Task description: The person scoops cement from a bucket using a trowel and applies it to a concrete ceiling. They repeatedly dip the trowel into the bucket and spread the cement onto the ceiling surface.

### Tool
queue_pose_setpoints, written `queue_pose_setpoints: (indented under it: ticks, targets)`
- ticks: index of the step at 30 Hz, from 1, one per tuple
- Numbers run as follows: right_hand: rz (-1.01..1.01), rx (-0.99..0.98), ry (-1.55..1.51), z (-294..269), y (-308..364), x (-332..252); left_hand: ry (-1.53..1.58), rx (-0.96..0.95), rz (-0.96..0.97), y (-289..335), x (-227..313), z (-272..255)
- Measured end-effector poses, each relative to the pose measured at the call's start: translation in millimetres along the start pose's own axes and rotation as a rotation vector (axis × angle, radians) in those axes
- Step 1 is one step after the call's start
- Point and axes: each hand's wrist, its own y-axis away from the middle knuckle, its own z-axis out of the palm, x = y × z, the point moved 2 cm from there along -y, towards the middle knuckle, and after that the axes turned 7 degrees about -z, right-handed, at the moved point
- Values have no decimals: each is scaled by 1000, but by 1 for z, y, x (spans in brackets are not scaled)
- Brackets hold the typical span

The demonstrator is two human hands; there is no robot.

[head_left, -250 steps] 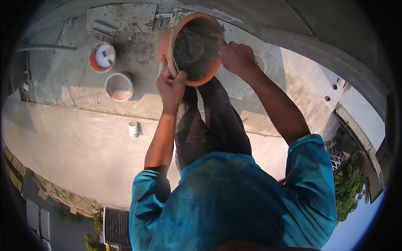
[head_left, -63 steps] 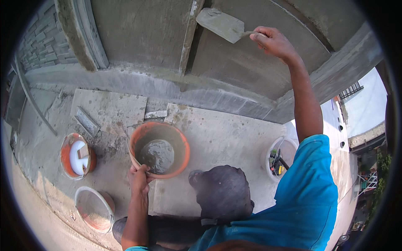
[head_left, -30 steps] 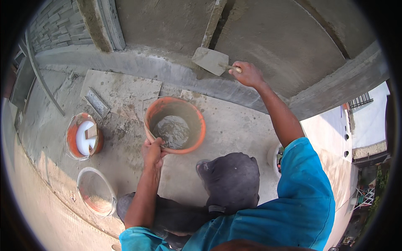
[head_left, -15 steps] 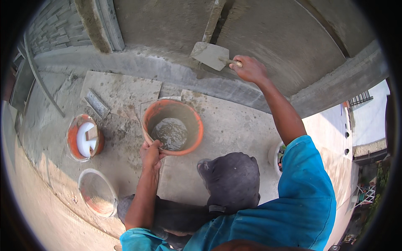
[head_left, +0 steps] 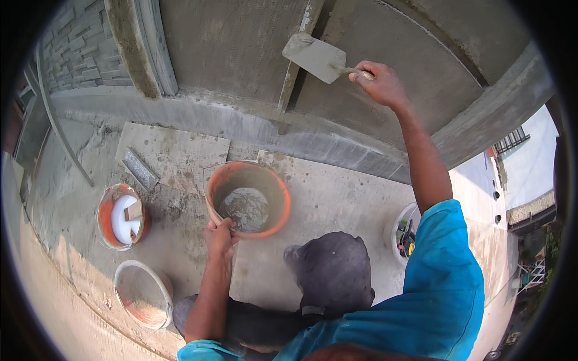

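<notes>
Two blue sleeves (head_left: pixel 445 265) frame the near edge, with a dark-trousered knee (head_left: pixel 337 271) raised between them. Just past it, the left hand (head_left: pixel 220 237) grips the near-left rim of an orange bucket (head_left: pixel 280 198), holding wet grey mix (head_left: pixel 244 207) at its bottom; whether the bucket rests fully on the floor cannot be told. To the left of the legs stands a pale bucket (head_left: pixel 128 278) with dusty residue inside, and beyond that a second orange bucket (head_left: pixel 105 220) with white contents (head_left: pixel 120 224). On the right, partly behind the sleeve, a white bucket (head_left: pixel 391 233) holds small items too cluttered to tell apart.

Farther out, the right hand (head_left: pixel 383 84) is closed around the handle of a trowel (head_left: pixel 316 57). The blade shows its broad face, a small grey lump near its far corner, and overlaps a light upright strip (head_left: pixel 288 90) and the dark groove beside it; contact with the grey wall (head_left: pixel 229 48) cannot be made out.

The step in hand appears to be working mix onto that wall. The next move probably calls for a steady blade that keeps its load, then even pressure along the strip, with the bucket held within reach.

Farthest left is a stone-patterned wall (head_left: pixel 84 48).
</notes>
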Motion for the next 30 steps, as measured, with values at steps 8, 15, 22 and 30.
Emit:
queue_pose_setpoints:
  ticks: [8, 15, 22, 30]
  targets:
    - [32, -12, -22, -65, -26, -12, 43, -11, 5, -3, 1, 19]
    - [-3, 99, 66, -103, -24, -7, 71, -65, 19, -12, -6, 25]
    - [-61, 142, 33, -97, 6, -13, 91, -41, 23, -11, 0, 24]
    - [-778, -427, 340, 102, 147, -103, 156, 70, 18, 16, 9, 0]
